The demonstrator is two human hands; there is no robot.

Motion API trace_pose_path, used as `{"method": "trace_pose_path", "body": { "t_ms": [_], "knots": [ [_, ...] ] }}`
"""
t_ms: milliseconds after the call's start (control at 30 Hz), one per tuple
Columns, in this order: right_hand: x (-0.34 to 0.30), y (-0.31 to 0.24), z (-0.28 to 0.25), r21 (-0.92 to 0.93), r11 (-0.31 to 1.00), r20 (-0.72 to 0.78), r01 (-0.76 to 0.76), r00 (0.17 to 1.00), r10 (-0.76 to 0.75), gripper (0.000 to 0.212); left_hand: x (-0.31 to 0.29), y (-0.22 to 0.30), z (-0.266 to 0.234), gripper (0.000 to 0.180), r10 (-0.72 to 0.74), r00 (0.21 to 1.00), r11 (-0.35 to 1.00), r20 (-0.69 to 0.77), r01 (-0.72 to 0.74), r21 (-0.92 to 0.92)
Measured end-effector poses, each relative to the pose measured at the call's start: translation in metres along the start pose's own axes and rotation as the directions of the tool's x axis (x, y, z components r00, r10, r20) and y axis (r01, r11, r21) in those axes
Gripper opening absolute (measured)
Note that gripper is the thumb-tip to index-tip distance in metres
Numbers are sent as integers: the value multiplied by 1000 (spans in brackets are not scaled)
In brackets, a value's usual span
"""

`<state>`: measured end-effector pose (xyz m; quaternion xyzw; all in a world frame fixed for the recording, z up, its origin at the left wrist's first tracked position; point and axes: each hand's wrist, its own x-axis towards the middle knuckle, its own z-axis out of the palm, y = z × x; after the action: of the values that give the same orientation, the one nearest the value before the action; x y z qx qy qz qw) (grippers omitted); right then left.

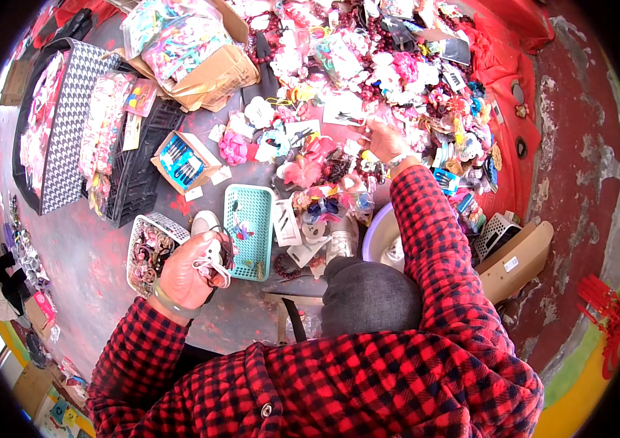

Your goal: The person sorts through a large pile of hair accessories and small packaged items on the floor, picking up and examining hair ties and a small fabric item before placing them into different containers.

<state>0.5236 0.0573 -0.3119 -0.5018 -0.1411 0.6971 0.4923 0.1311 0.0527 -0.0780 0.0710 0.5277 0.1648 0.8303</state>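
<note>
My left hand (187, 271) is closed around a small bunch of hair ties (214, 264), dark loops with white and pinkish parts. It hovers between a white basket (135, 244) of brown and dark hair accessories and a mint-green basket (228, 219) with a few small colourful pieces at its bottom. Stretched far forward, my right hand (387, 142) is at the big pile of hair accessories (405, 73). Its fingers are drawn together beside a white card (343, 108) with dark clips; what they pinch, if anything, is too small to make out.
A cardboard box (219, 77) of bagged colourful items stands at the back left, near a houndstooth bin (69, 131) and a black crate (146, 171). A small box (178, 162) holds blue-carded items. At my right are a purple-rimmed basin (370, 237) and a cardboard box (518, 266).
</note>
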Motion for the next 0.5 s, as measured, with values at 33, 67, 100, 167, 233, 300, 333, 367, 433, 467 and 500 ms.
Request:
{"method": "trace_pose_path", "body": {
  "t_ms": [33,67,100,167,233,300,333,367,433,467,500],
  "knots": [
    [2,-3,-4,-117,993,-25,-15,1000,12,20,0,0,0,21,1,1000,1000,-10,-1,8],
    [4,-5,-7,-232,972,-51,-33,998,22,20,0,-1,0,22,2,1000,1000,-20,-2,16],
    [7,-8,-10,-223,974,-69,-28,998,13,19,0,-1,0,22,4,1000,1000,-30,-3,24],
    [12,-11,-13,-202,979,-103,-20,995,-1,18,2,-2,-4,22,5,1000,999,-2,-5,39],
    [9,-17,2,-65,998,-125,3,992,-11,14,2,-3,-6,23,15,1000,999,23,-16,43],
    [4,-30,17,67,997,-64,47,997,-42,12,2,-1,-4,23,20,1000,998,5,-21,53],
    [3,-33,20,132,989,-40,65,997,-60,12,3,-1,-4,23,18,1000,998,0,-18,58],
    [4,-32,20,269,958,-2,97,995,-100,15,2,-2,-6,23,24,999,999,25,-25,44],
    [-2,-33,29,368,924,56,102,990,-132,11,1,-2,-5,22,17,1000,999,23,-17,33],
    [-5,-34,33,418,903,87,100,985,-149,10,-1,-2,-4,22,15,1000,1000,20,-15,27],
    [-5,-35,35,326,942,185,83,971,-150,9,-2,-2,-3,22,19,1000,1000,6,-19,16]
  ]
}}
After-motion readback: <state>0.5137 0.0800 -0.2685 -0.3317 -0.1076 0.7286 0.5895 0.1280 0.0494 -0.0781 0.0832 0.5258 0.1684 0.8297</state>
